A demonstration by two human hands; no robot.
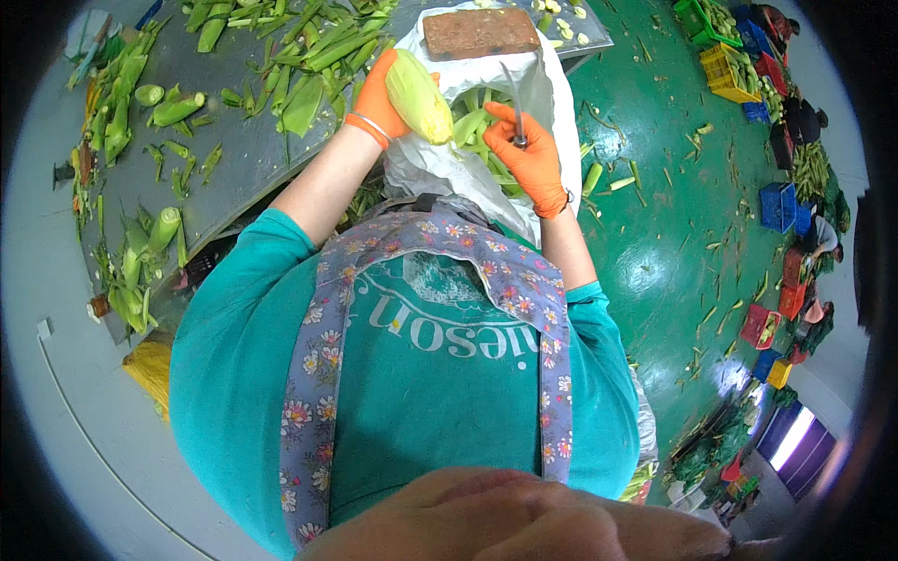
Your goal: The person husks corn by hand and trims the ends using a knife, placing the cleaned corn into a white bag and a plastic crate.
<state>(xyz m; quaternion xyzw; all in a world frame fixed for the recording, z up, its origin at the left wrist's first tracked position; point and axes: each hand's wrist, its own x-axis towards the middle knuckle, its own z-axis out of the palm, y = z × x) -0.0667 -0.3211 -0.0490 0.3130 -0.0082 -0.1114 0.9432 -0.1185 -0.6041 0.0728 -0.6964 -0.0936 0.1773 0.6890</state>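
An ear of corn [418,98], still wrapped in pale green husk, is gripped in my left hand [377,98], which wears an orange glove. My right hand [535,170], gloved in orange too, closes around the handle of a small knife [514,103] whose thin blade points away from me. Both hands are above a white sack [557,98] with its mouth open. Green husk leaves [475,129] lie inside the sack. A reddish brick [480,34] rests on the sack's far edge, at the table.
The grey metal table [245,173] on the left carries a heap of corn husks [323,58] and loose scraps. To the right, the green floor [645,252] is strewn with leaf pieces. Beyond it are a yellow crate [728,73], a blue crate [776,207] and several people.
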